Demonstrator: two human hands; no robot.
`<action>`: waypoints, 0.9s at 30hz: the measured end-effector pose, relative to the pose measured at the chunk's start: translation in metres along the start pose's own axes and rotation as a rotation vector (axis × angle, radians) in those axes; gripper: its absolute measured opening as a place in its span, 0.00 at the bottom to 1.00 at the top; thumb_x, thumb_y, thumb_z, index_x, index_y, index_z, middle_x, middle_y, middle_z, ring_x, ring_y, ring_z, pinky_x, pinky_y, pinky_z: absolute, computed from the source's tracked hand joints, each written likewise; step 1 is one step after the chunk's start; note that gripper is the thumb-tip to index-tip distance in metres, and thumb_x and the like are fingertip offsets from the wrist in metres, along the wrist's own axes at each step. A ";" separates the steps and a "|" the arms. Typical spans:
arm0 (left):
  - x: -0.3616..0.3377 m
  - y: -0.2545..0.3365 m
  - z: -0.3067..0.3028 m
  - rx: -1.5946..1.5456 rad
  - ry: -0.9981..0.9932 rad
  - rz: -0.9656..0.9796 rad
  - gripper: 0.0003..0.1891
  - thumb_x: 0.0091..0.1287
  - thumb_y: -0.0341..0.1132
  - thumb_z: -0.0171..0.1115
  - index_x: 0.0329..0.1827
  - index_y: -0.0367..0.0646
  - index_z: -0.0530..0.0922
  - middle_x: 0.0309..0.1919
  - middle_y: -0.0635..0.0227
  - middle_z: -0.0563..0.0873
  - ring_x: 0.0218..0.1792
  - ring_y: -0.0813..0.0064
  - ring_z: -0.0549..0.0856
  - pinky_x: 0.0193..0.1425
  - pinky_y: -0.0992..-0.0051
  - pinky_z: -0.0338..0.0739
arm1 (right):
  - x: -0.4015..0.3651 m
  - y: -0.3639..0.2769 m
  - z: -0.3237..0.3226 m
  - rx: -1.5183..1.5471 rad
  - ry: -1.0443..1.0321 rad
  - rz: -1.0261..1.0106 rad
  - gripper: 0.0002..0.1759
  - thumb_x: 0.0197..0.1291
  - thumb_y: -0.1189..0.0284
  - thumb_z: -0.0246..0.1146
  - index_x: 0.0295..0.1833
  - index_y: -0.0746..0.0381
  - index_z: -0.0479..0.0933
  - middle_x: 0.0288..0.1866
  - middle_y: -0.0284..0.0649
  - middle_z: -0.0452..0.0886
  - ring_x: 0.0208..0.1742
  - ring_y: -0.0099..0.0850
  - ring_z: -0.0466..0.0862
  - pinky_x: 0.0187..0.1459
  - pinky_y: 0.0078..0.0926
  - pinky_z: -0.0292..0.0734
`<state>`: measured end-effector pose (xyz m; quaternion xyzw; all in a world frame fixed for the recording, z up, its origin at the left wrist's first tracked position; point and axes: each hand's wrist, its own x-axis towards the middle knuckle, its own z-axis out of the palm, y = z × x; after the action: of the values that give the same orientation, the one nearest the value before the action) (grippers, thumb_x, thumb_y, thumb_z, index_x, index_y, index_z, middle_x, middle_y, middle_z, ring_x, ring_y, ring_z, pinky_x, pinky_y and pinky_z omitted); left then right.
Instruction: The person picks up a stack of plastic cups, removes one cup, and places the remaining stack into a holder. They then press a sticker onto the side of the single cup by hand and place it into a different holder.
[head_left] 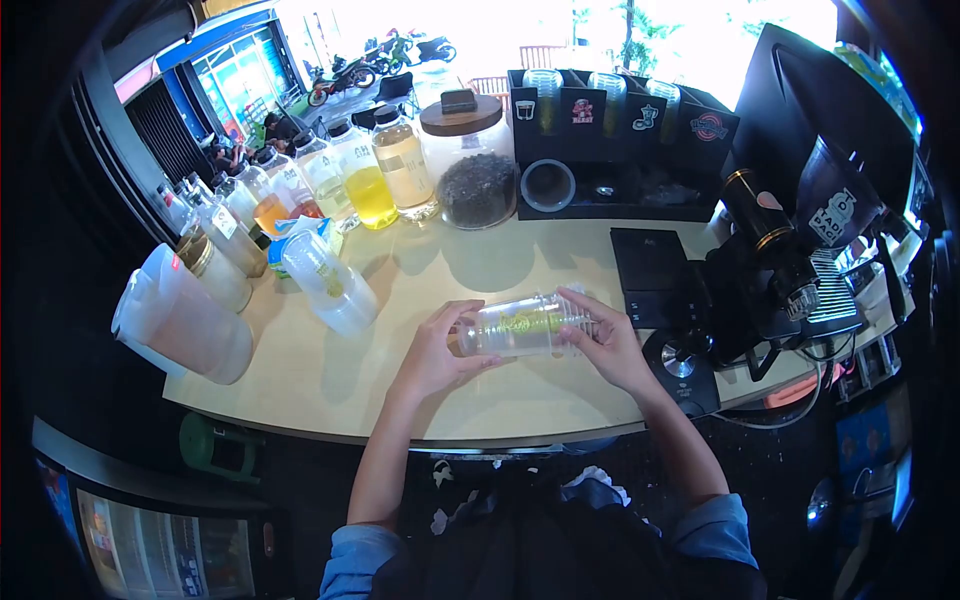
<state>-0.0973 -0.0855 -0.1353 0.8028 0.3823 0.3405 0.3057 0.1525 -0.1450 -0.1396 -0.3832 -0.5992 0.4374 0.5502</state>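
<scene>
A stack of clear plastic cups (pixel 522 324) with a yellow-green print lies sideways in the air above the light wooden counter (pixel 480 398). My left hand (pixel 440 350) grips its base end, and my right hand (pixel 610 342) is wrapped round the rim end, where several rims sit close together. To the left, another stack of clear cups (pixel 330 283) leans on the counter beside a blue and green packet.
A large pitcher (pixel 185 315) stands at the left. Bottles (pixel 370 190), a wood-lidded jar (pixel 468 175) and a black cup holder (pixel 620 150) line the back. At the right are a black scale (pixel 652 265), a grinder (pixel 835 195) and an espresso machine (pixel 735 300). People sit outside.
</scene>
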 end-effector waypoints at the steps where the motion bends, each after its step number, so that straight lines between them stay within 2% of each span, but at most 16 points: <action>1: 0.000 0.001 0.001 -0.001 0.002 0.001 0.38 0.42 0.36 0.81 0.59 0.39 0.74 0.50 0.61 0.82 0.50 0.69 0.83 0.55 0.70 0.78 | 0.000 -0.002 0.001 0.013 0.014 0.004 0.28 0.64 0.81 0.60 0.69 0.66 0.65 0.60 0.45 0.75 0.54 0.24 0.78 0.51 0.21 0.80; 7: 0.006 0.008 0.002 0.025 0.012 0.044 0.41 0.40 0.37 0.82 0.61 0.38 0.74 0.52 0.60 0.82 0.52 0.67 0.83 0.56 0.69 0.77 | 0.000 -0.007 0.003 0.009 0.004 0.018 0.29 0.64 0.82 0.59 0.70 0.66 0.63 0.65 0.47 0.71 0.54 0.26 0.78 0.53 0.23 0.79; 9: 0.008 0.007 0.008 -0.002 0.059 0.087 0.42 0.40 0.43 0.82 0.60 0.39 0.74 0.52 0.60 0.82 0.52 0.66 0.82 0.59 0.70 0.76 | 0.001 -0.006 0.003 0.000 0.018 -0.007 0.29 0.64 0.82 0.59 0.70 0.66 0.63 0.65 0.47 0.70 0.55 0.25 0.78 0.53 0.22 0.79; 10: 0.009 0.006 0.010 -0.003 0.059 0.089 0.42 0.40 0.43 0.82 0.60 0.39 0.74 0.52 0.60 0.82 0.52 0.66 0.82 0.59 0.70 0.76 | 0.002 -0.006 0.003 -0.007 0.028 -0.029 0.29 0.64 0.82 0.59 0.71 0.66 0.63 0.66 0.47 0.69 0.55 0.25 0.78 0.52 0.22 0.78; 13: 0.012 0.003 0.018 -0.015 0.102 0.173 0.44 0.41 0.44 0.82 0.63 0.38 0.72 0.51 0.59 0.83 0.51 0.65 0.83 0.58 0.69 0.76 | 0.001 -0.011 0.006 -0.024 0.028 -0.029 0.30 0.65 0.82 0.58 0.72 0.66 0.60 0.63 0.46 0.71 0.53 0.25 0.78 0.52 0.21 0.77; 14: 0.012 0.003 0.021 -0.070 0.112 0.166 0.44 0.45 0.44 0.80 0.65 0.39 0.69 0.53 0.58 0.81 0.53 0.65 0.81 0.60 0.69 0.75 | 0.001 -0.012 0.006 -0.027 0.029 -0.037 0.30 0.65 0.82 0.58 0.72 0.66 0.60 0.63 0.46 0.71 0.53 0.25 0.78 0.52 0.21 0.77; 16: 0.014 0.000 0.031 -0.122 0.124 0.168 0.44 0.48 0.44 0.79 0.67 0.39 0.66 0.54 0.56 0.79 0.55 0.64 0.80 0.61 0.68 0.74 | 0.003 -0.013 0.007 0.006 0.017 -0.066 0.33 0.68 0.80 0.55 0.75 0.64 0.52 0.61 0.45 0.70 0.53 0.25 0.76 0.54 0.23 0.74; 17: 0.016 -0.003 0.038 -0.351 0.194 0.118 0.43 0.52 0.43 0.77 0.68 0.39 0.62 0.56 0.57 0.76 0.57 0.65 0.78 0.62 0.68 0.72 | 0.003 -0.014 0.009 0.003 0.018 -0.074 0.33 0.68 0.80 0.55 0.75 0.64 0.52 0.61 0.45 0.70 0.53 0.25 0.76 0.54 0.23 0.74; 18: 0.018 -0.002 0.042 -0.581 0.261 0.065 0.42 0.56 0.42 0.74 0.69 0.39 0.59 0.57 0.57 0.73 0.59 0.65 0.75 0.63 0.68 0.70 | 0.004 -0.016 0.013 0.039 0.045 -0.089 0.34 0.69 0.78 0.54 0.76 0.63 0.47 0.62 0.44 0.68 0.54 0.25 0.75 0.55 0.24 0.73; 19: 0.020 -0.001 0.044 -0.581 0.260 0.072 0.42 0.56 0.42 0.74 0.69 0.39 0.59 0.57 0.57 0.73 0.59 0.65 0.75 0.63 0.68 0.70 | 0.005 -0.017 0.017 0.075 0.073 -0.105 0.36 0.70 0.75 0.53 0.77 0.62 0.43 0.62 0.44 0.67 0.54 0.25 0.74 0.56 0.25 0.72; 20: 0.021 0.000 0.046 -0.549 0.263 0.047 0.39 0.60 0.41 0.71 0.69 0.40 0.58 0.57 0.60 0.70 0.59 0.68 0.74 0.64 0.70 0.70 | 0.006 -0.017 0.019 0.071 0.074 -0.109 0.36 0.70 0.75 0.53 0.77 0.62 0.43 0.62 0.44 0.67 0.54 0.25 0.74 0.56 0.25 0.72; 22: 0.022 0.005 0.045 -0.515 0.267 0.028 0.36 0.63 0.41 0.68 0.69 0.41 0.57 0.57 0.62 0.68 0.59 0.70 0.72 0.64 0.71 0.69 | 0.009 -0.018 0.023 -0.024 0.107 -0.056 0.39 0.71 0.72 0.52 0.77 0.62 0.36 0.66 0.47 0.62 0.61 0.30 0.71 0.60 0.28 0.69; 23: 0.023 0.008 0.043 -0.517 0.300 0.053 0.35 0.64 0.41 0.67 0.68 0.41 0.57 0.57 0.63 0.68 0.58 0.72 0.73 0.63 0.71 0.70 | 0.012 -0.017 0.024 -0.027 0.110 -0.064 0.39 0.71 0.72 0.52 0.77 0.62 0.36 0.66 0.47 0.62 0.61 0.30 0.71 0.60 0.28 0.69; 25: 0.028 0.008 0.041 -0.517 0.328 0.081 0.34 0.65 0.41 0.66 0.67 0.41 0.57 0.56 0.64 0.68 0.57 0.73 0.73 0.61 0.72 0.71 | 0.016 -0.012 0.026 -0.130 0.172 -0.174 0.40 0.71 0.71 0.52 0.76 0.65 0.33 0.67 0.50 0.61 0.65 0.36 0.69 0.64 0.32 0.65; 27: 0.038 0.006 0.041 -0.742 0.471 -0.078 0.34 0.63 0.38 0.69 0.65 0.41 0.56 0.55 0.61 0.69 0.58 0.73 0.72 0.59 0.73 0.71 | 0.022 -0.010 0.029 -0.157 0.169 -0.176 0.41 0.71 0.71 0.52 0.76 0.66 0.32 0.68 0.52 0.60 0.67 0.38 0.67 0.66 0.33 0.63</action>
<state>-0.0447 -0.0670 -0.1428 0.5242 0.3234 0.6166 0.4903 0.1215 -0.1305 -0.1233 -0.4062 -0.6145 0.3056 0.6033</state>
